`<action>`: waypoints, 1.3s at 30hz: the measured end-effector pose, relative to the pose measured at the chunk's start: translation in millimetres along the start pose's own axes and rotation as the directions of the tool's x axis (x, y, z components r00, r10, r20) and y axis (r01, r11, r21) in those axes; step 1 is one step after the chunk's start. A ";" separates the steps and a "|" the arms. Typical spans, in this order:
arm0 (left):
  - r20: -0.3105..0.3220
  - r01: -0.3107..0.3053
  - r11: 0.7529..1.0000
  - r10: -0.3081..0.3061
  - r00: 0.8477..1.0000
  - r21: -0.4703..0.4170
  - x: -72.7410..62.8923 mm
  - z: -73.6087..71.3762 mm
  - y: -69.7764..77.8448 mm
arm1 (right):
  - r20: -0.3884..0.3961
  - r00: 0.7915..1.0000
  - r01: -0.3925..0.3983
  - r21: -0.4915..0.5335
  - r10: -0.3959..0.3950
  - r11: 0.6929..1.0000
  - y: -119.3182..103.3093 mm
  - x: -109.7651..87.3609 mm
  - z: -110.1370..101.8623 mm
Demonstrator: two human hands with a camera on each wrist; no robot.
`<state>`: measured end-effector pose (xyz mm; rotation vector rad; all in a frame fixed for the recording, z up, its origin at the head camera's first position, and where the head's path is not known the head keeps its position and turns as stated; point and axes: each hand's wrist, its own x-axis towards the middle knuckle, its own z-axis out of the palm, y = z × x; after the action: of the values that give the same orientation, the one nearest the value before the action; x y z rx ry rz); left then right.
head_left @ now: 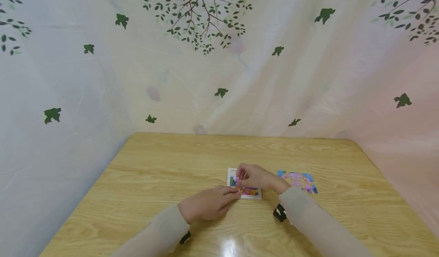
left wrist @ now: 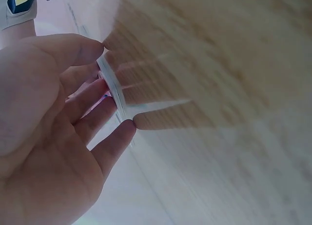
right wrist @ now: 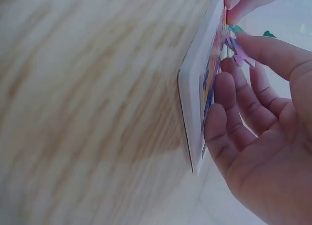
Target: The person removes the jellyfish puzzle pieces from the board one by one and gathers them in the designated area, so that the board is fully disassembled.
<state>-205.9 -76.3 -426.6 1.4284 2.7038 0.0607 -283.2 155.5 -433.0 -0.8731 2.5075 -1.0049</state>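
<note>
A white-bordered puzzle tray [head_left: 255,197] lies on the table, partly filled with colourful pieces in orange, blue and green. My right hand [head_left: 258,177] is over the tray and pinches a pink puzzle piece [right wrist: 239,54] between thumb and fingers. That piece stands tilted against the picture surface, and whether it is seated cannot be told. At the tray's near left side, my left hand [head_left: 210,203] rests with fairly straight fingers. In the left wrist view its fingertips touch the tray's edge [left wrist: 113,83]. Part of the picture is hidden under both hands.
Right of the tray, beyond the right wrist, lies a group of pink and blue puzzle pieces [head_left: 296,177], some apart from each other. The wooden table [head_left: 154,165] ends at a leaf-printed curtain [head_left: 192,77]. Dark wrist devices sit under both sleeves.
</note>
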 end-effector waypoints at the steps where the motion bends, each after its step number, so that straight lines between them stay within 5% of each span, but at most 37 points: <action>1: 0.002 0.003 1.000 -0.003 1.000 -0.003 0.2 -0.2 0.0 | 0.001 1.000 0.005 0.001 -0.005 1.000 -0.6 0.3 0.1; 25: 0.064 0.053 0.997 -0.049 0.997 -0.064 4.5 -1.7 -2.4 | -0.019 1.000 0.003 -0.007 -0.003 1.000 -0.5 -5.0 -9.1; 39: 0.070 0.067 0.991 -0.060 0.996 -0.115 4.0 -1.6 -1.6 | -0.036 0.999 -0.017 0.026 0.018 1.000 30.3 -42.7 -44.7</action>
<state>-209.6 -73.9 -425.3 1.2882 2.6423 0.1620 -284.5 223.2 -420.4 -0.8315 2.5217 -1.0536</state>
